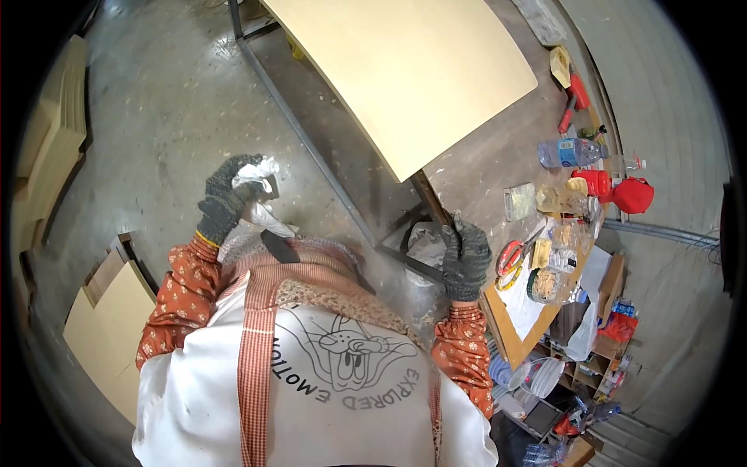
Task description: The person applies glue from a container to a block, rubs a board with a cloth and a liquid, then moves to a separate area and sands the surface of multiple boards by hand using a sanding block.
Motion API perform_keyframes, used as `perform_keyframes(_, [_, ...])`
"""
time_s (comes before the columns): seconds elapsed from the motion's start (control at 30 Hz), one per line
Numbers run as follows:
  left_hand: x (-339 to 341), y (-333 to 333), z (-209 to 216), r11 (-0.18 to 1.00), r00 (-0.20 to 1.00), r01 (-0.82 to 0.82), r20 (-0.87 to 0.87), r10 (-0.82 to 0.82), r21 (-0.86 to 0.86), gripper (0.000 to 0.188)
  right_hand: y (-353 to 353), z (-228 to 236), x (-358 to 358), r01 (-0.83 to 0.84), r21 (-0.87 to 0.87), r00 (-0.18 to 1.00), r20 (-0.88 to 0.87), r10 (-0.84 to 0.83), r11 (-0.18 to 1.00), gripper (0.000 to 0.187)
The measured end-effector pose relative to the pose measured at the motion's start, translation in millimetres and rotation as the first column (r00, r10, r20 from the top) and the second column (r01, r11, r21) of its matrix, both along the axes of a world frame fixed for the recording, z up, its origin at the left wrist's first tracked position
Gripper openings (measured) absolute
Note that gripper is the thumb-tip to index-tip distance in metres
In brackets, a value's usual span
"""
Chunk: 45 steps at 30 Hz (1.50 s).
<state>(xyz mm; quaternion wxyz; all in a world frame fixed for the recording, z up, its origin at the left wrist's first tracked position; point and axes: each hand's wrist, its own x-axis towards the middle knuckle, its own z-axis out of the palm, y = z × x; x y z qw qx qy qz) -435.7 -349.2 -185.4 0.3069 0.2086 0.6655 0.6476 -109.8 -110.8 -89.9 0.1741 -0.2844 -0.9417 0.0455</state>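
My left hand (226, 198), in a dark grey knit glove, is closed around a crumpled white cloth (261, 173). Part of the cloth hangs down in front of my checked apron (259, 350). My right hand (465, 261), in a matching glove, is at the end of a dark metal bar (426, 194) beside the table. Its fingers are pressed together, and whatever is in them is hidden. Ahead of me a large pale yellow board (412, 70) lies over a metal frame (303, 136), its near corner between my hands.
On the right, a worktable (510, 331) holds red-handled scissors (510, 255), a water bottle (572, 153), a clear jar (545, 286) and a red container (595, 183). A white bag (426, 243) is below the frame corner. Stacked boards (58, 124) and a leaning panel (109, 331) stand on the left.
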Motion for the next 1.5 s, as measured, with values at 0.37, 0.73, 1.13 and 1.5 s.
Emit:
perform_keyframes(0.37, [-54, 62, 81, 0.848, 0.710, -0.038, -0.611, -0.350, -0.529, 0.019, -30, 14, -59, -0.053, -0.117, 0.996, -0.075, 0.044, 0.992, 0.017])
perform_keyframes(0.73, [-27, 160, 85, 0.823, 0.174, -0.075, -0.820, -0.545, -0.563, 0.084, -25, 16, -76, -0.033, -0.037, 0.957, 0.287, 0.042, 0.999, 0.027])
perform_keyframes(1.13, [-25, 163, 75, 0.809, 0.252, -0.049, -0.791, -0.558, -0.586, 0.077, -13, 11, -72, -0.078, -0.073, 0.951, 0.293, 0.096, 0.994, 0.037])
perform_keyframes(1.5, [-25, 164, 60, 0.879, 0.235, -0.065, -0.863, -0.447, -0.472, 0.081, -21, 4, -66, -0.244, -0.178, 0.911, 0.297, 0.288, 0.953, 0.043])
